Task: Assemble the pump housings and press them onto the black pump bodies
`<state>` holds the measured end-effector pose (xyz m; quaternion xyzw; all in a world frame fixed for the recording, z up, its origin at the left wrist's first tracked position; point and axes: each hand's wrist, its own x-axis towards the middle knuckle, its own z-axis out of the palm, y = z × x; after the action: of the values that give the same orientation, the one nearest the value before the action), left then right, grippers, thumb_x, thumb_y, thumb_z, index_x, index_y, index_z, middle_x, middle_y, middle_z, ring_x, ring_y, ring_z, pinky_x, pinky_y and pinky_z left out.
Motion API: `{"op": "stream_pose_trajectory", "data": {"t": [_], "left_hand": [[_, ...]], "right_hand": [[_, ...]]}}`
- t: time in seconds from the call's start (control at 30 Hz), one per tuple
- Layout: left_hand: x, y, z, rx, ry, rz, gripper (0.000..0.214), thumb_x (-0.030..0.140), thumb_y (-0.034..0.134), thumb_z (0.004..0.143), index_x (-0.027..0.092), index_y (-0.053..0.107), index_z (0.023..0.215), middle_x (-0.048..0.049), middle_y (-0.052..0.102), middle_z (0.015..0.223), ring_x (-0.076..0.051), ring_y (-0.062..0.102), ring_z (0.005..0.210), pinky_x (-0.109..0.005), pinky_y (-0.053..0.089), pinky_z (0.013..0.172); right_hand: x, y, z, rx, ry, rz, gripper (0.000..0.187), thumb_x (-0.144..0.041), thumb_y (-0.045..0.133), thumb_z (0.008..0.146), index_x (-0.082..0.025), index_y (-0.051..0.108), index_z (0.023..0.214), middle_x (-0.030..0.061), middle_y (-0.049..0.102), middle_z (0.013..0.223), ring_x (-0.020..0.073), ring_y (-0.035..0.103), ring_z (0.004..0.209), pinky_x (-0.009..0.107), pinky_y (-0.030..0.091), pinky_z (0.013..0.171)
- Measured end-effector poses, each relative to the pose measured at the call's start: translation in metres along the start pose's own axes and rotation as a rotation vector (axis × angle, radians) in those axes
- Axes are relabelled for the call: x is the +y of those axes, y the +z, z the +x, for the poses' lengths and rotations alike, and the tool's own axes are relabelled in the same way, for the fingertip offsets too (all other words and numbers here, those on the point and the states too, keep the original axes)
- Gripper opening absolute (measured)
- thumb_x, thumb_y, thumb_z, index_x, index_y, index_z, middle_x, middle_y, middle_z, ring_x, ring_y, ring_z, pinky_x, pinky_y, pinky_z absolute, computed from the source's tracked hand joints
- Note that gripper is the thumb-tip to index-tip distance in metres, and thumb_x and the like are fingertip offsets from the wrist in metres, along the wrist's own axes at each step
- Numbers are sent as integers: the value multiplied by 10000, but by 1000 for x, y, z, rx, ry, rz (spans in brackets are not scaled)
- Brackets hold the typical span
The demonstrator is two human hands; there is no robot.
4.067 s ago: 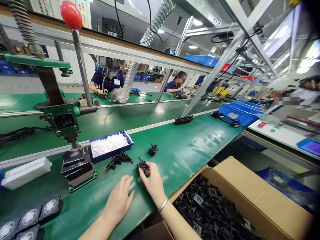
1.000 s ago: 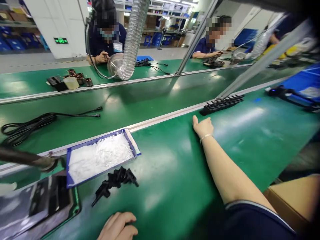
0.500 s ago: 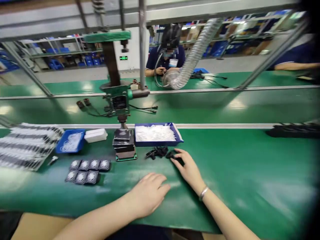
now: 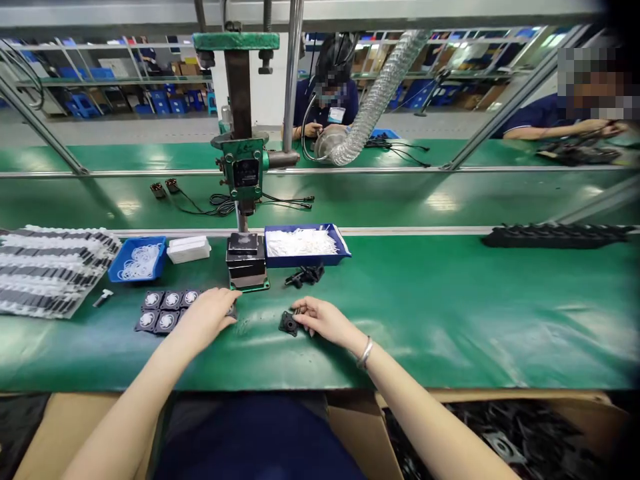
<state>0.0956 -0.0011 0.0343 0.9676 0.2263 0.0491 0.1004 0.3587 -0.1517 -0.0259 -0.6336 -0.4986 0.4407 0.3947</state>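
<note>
My left hand (image 4: 207, 319) is closed over the right end of a group of small black fans with white rotors (image 4: 173, 299). An edge of one black fan (image 4: 232, 311) shows at its fingertips; the rest is hidden under the hand. With thumb and fingers, my right hand (image 4: 320, 319) pinches a square black plastic part (image 4: 289, 324) with a round centre, held just over the green mat. Behind it lies a small heap of black plastic pieces (image 4: 306, 275). A press (image 4: 245, 173) stands between the hands, farther back, with a black block (image 4: 246, 263) under its ram.
A blue tray of white strips (image 4: 306, 262) sits right of the press. Leftward are a white block (image 4: 189, 250), a blue bin of white rings (image 4: 161, 267) and rows of white-and-black parts (image 4: 55, 267). Black parts (image 4: 555, 237) line the right. Co-workers sit opposite.
My left hand has moved left and forward onto the fans. My right hand has drawn a square black part back and left from the heap. The view has shifted a little.
</note>
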Motion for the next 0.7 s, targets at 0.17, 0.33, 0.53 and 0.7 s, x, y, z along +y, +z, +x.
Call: {"op": "stream_pose_trajectory", "data": {"t": [0.17,0.33,0.53,0.7], "left_hand": [[41,53,-10,80,-84,-633,602,197,768,797,268,488,1325,-61,658,1222,-247,612,1179,-443,490,1046],[65,90,-16,158,-194,-1027,605,219,803,756,258,501,1279,-61,633,1180,-225,629,1140,-410,518,1009],[64,95,-16,171,-178,-1086,608,250,823,747,266,509,1268,-48,653,1135,-226,630,1128,-405,521,994],[63,98,-17,196,-156,-1051,612,281,822,750,256,509,1275,-72,623,1196,-239,634,1095,-412,539,966]], "right_hand": [[9,19,-10,214,-92,-101,392,-480,621,875,-192,615,1140,116,577,1175,174,607,813,304,504,646],[17,46,-12,435,-291,-329,175,-373,695,878,-213,648,931,98,617,1102,265,566,1066,456,475,926],[0,31,-11,440,-354,-279,162,-367,690,895,-214,640,891,93,638,1073,266,576,1058,502,447,961],[-40,33,-23,154,-584,-183,111,-269,692,904,-242,621,985,56,660,1046,221,584,1092,429,483,970]]}}
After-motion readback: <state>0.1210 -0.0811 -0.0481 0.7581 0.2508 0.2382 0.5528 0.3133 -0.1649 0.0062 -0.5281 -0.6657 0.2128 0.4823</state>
